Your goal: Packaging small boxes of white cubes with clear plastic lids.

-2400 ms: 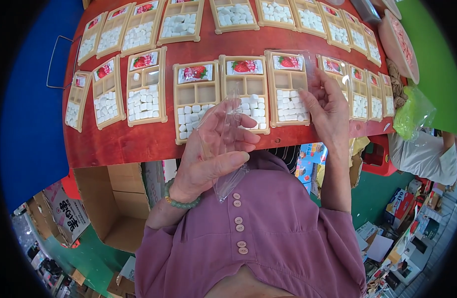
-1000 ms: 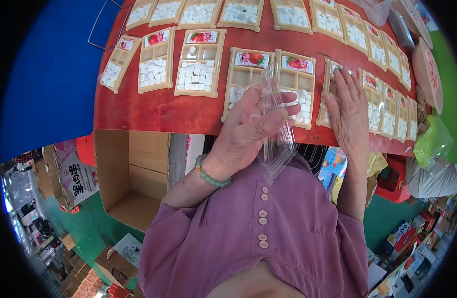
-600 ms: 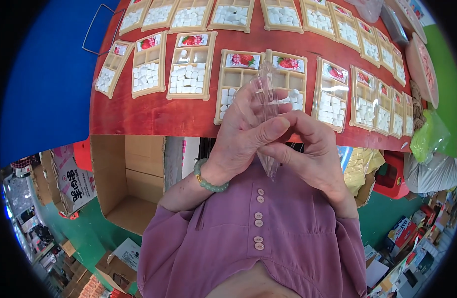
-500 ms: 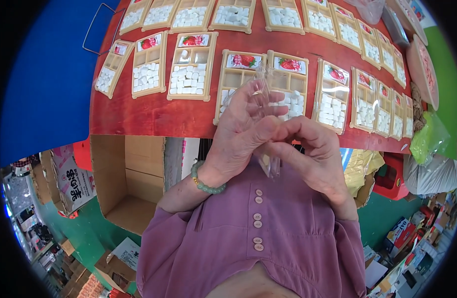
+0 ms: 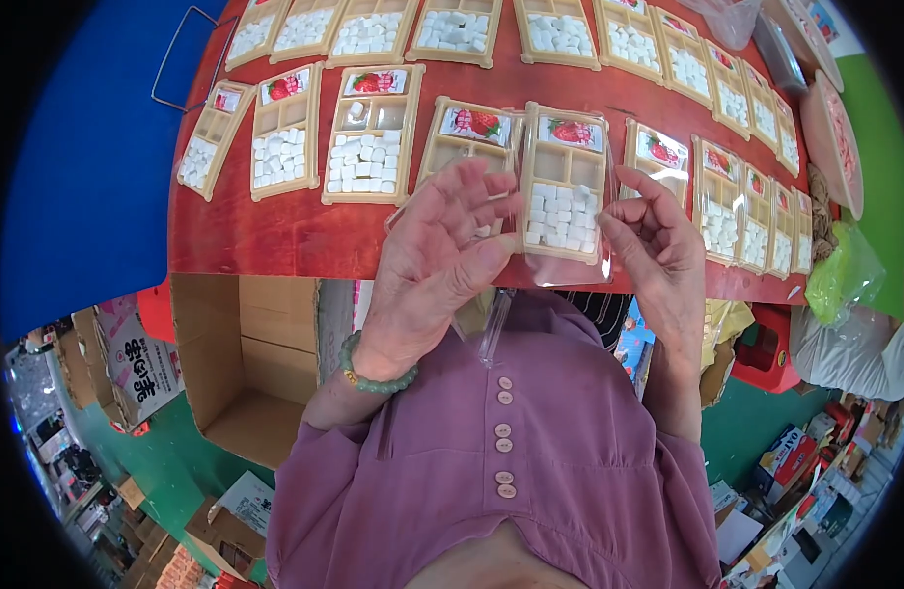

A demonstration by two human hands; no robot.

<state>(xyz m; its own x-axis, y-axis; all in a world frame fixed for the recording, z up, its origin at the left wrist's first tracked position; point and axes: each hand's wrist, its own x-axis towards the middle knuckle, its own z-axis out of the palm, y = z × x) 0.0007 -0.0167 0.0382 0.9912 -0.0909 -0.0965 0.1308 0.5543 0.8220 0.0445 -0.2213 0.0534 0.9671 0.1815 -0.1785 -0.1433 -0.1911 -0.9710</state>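
My left hand (image 5: 437, 260), fingers spread, holds a clear plastic lid (image 5: 488, 332), whose edges show below and beside the palm. To its right, a beige divided tray (image 5: 555, 177) of white marshmallows (image 5: 562, 218) with a strawberry-print packet (image 5: 572, 133) lies under a second clear lid (image 5: 570, 273). At that tray's right edge is my right hand (image 5: 660, 257), thumb and forefinger apart, the thumb tip at the lid's rim. Partly hidden behind my left hand is a similar tray (image 5: 452, 152).
Several filled trays (image 5: 373, 137) stand in rows on the red table (image 5: 275, 236). Pink tubs (image 5: 835, 137) and a green plastic bag (image 5: 849, 280) are at the right. An opened cardboard box (image 5: 275, 363) sits below the near edge. A wire handle (image 5: 182, 59) is at far left.
My hands have drawn apart from their meeting point. A clear lid now lies over the middle tray, my right hand has moved right to its edge, and my left hand still holds clear plastic.
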